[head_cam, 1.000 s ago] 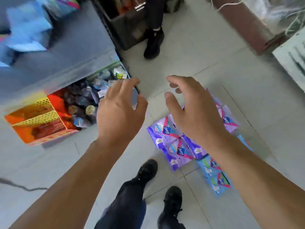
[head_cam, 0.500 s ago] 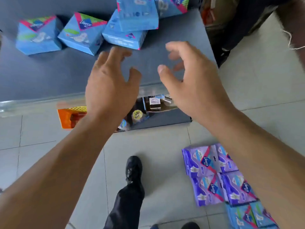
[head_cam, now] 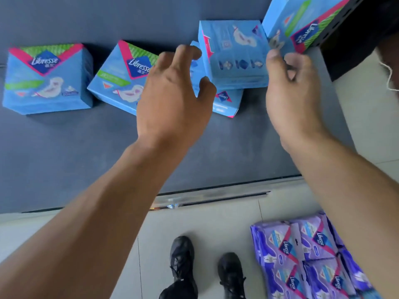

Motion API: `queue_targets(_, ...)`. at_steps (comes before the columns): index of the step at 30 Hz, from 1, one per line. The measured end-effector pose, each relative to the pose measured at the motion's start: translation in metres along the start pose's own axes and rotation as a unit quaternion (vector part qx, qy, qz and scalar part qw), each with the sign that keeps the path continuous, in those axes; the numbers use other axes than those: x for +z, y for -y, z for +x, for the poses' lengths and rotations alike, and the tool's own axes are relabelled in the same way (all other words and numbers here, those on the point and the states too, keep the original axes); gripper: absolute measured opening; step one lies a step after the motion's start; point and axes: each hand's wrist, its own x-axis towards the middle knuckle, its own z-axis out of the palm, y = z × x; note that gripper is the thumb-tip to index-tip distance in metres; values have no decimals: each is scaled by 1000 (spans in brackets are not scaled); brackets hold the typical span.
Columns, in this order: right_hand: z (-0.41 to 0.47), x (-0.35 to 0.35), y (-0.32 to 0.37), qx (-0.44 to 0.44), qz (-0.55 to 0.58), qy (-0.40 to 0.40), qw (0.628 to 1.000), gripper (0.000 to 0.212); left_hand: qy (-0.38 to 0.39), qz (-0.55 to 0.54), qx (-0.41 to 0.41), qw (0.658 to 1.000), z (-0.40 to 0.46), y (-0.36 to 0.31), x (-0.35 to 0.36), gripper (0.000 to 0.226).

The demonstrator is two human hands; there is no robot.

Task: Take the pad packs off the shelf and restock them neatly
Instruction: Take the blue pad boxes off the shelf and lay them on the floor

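Note:
Several blue Libresse pad packs lie scattered on a dark grey shelf (head_cam: 64,152). One pack (head_cam: 46,80) sits at the far left, a second (head_cam: 117,80) lies skewed beside it. A back-side-up pack (head_cam: 235,52) rests on another pack (head_cam: 226,102), and a further one (head_cam: 302,22) leans at the top right. My left hand (head_cam: 172,91) hovers with fingers spread just left of the stacked packs, holding nothing. My right hand (head_cam: 291,91) reaches in beside the top pack's right edge, fingers curved, its grip unclear.
Purple Libresse pad packs (head_cam: 302,255) lie grouped on the tiled floor at the lower right. My black shoes (head_cam: 183,260) stand below the shelf edge (head_cam: 205,195). A black perforated shelf upright (head_cam: 345,29) stands at the top right.
The view has swung up from the floor to the shelf top. Both hands have moved forward over the shelf, closing in on the stacked blue packs.

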Motion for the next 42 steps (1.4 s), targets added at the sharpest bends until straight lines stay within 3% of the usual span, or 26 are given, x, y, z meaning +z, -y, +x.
queue_targets(6, 14, 7, -8, 26, 25, -10, 999, 38, 43, -13, -15, 999, 9, -8, 15, 47)
queue_targets(9, 16, 5, -9, 44, 108, 15, 993, 30, 59, -12, -21, 998, 10, -9, 19, 48)
queue_targets(14, -1, -25, 2, 62, 196, 37, 978, 22, 42, -143, -49, 988, -5, -16, 14, 41)
queue_targets(18, -26, -54, 1, 57, 203, 80, 974, 19, 81, -354, -131, 922, -20, -26, 4, 48)
queue_targets(22, -50, -77, -14, 74, 181, 131, 972, 17, 95, -474, -162, 860, -32, -30, 3, 59)
queue_targets(26, -86, -97, -26, 76, 154, 87, 981, 19, 140, -436, -84, 885, -58, -42, 5, 39)
queue_targets(29, -114, -114, -34, 100, 165, 16, 981, 22, 158, -396, 2, 904, -96, -65, 13, 45)
queue_targets(33, -141, -154, -58, 222, 385, 8, 896, 64, 197, -260, 191, 926, -150, -91, 31, 58)
queue_targets(36, -160, -189, -76, 232, 490, 38, 839, 85, 196, -192, 348, 896, -181, -103, 52, 63)
queue_targets(42, -211, -271, -141, 298, 504, -14, 811, 57, 247, -188, 435, 845, -234, -138, 99, 42)
